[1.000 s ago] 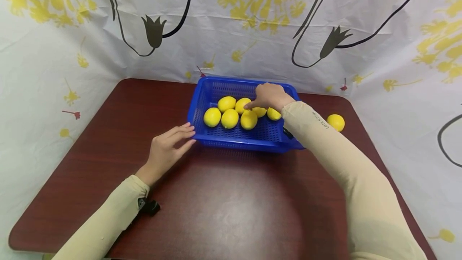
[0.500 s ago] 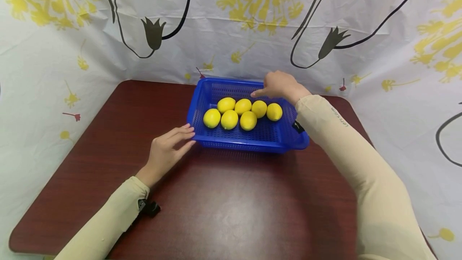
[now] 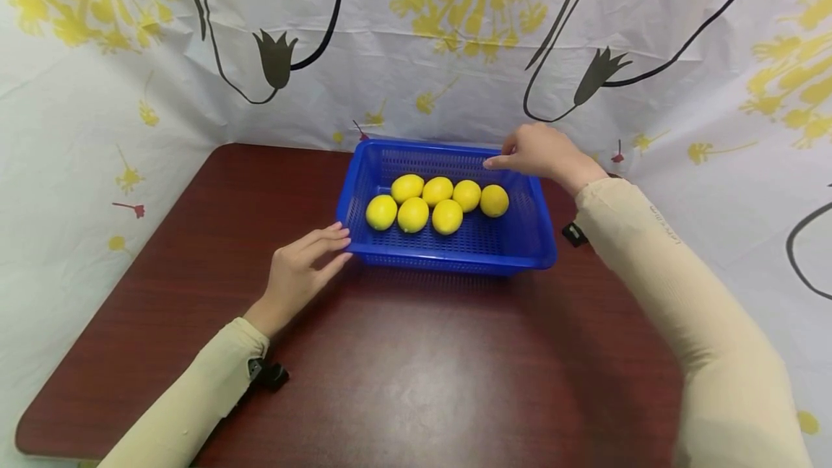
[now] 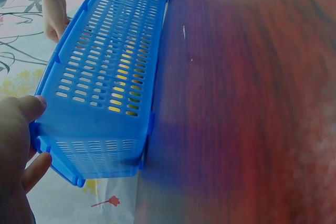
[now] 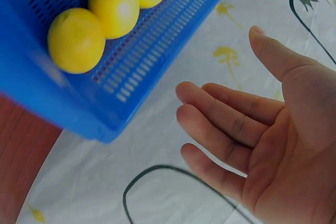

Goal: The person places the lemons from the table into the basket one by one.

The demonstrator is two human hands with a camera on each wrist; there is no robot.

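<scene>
A blue perforated plastic basket (image 3: 448,260) stands toward the back of the table with several yellow lemons (image 3: 413,215) in it. At its front left corner my left hand (image 3: 295,276) holds the rim, thumb on the front side and fingers on the left side. In the left wrist view the thumb (image 4: 34,107) lies on the rim. My right hand (image 3: 539,150) is over the back right rim, fingers loosely spread. The right wrist view shows its palm (image 5: 294,145) bare and the fingers apart from the basket, near the end lemon (image 5: 77,40).
The dark red-brown table (image 3: 403,360) has rounded corners. A white curtain (image 3: 403,49) printed with yellow and grey flowers hangs close behind it and along both sides. My right sleeve (image 3: 689,295) covers the table's right side.
My right hand has drawn out of the basket toward the right and back. The lemon seen earlier on the table at the right is now hidden behind my sleeve. The left hand has stayed put.
</scene>
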